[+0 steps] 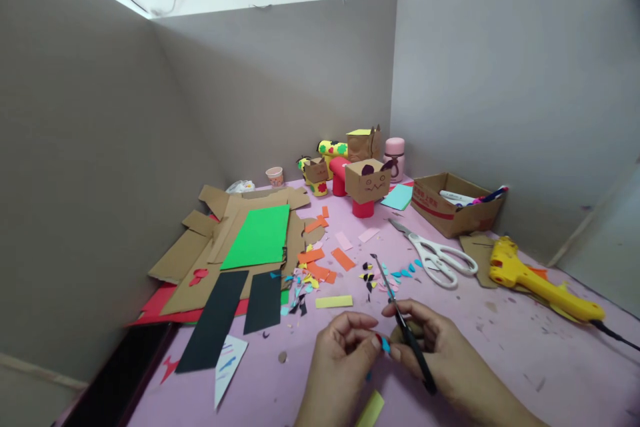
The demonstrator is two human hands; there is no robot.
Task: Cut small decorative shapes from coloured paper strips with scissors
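The blue paper scrap (385,345) is pinched by the left hand (336,353); small scissors (400,317), gripped by the right hand (440,353), are best closed slowly, with fingertips kept clear.

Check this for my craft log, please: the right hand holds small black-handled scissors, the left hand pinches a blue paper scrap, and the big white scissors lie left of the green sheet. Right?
Not quite. In the head view the white scissors lie right of the green sheet, near the cardboard box. The rest holds: the right hand holds small black-handled scissors, and the left hand pinches a blue paper scrap.
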